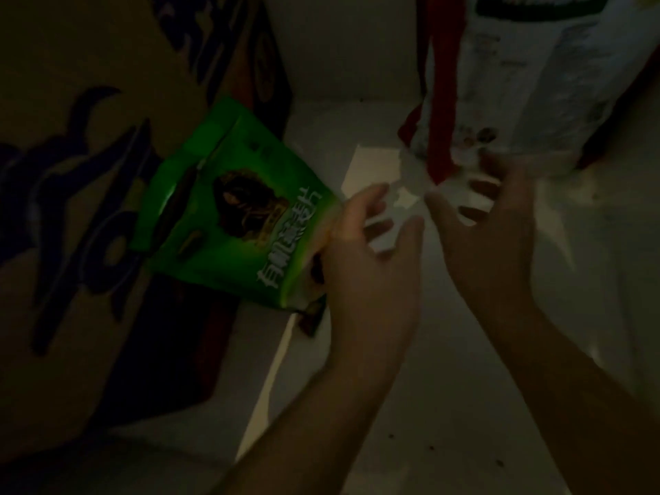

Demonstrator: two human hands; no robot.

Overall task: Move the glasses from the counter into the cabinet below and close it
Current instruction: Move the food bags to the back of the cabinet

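Note:
I am looking into the dim inside of the cabinet, at its pale floor. My left hand and my right hand both reach in, side by side. The left hand's fingers and thumb curve around a faint, pale glint that may be a clear glass. The dark and the blur hide whether it grips anything. The right hand's fingers are spread apart, with nothing visible in them, just in front of a white sack. No glass shows plainly.
A green snack pouch leans against a large cardboard box on the left. At the back right stands a white sack with a red bag beside it. A pale paper scrap lies on the floor.

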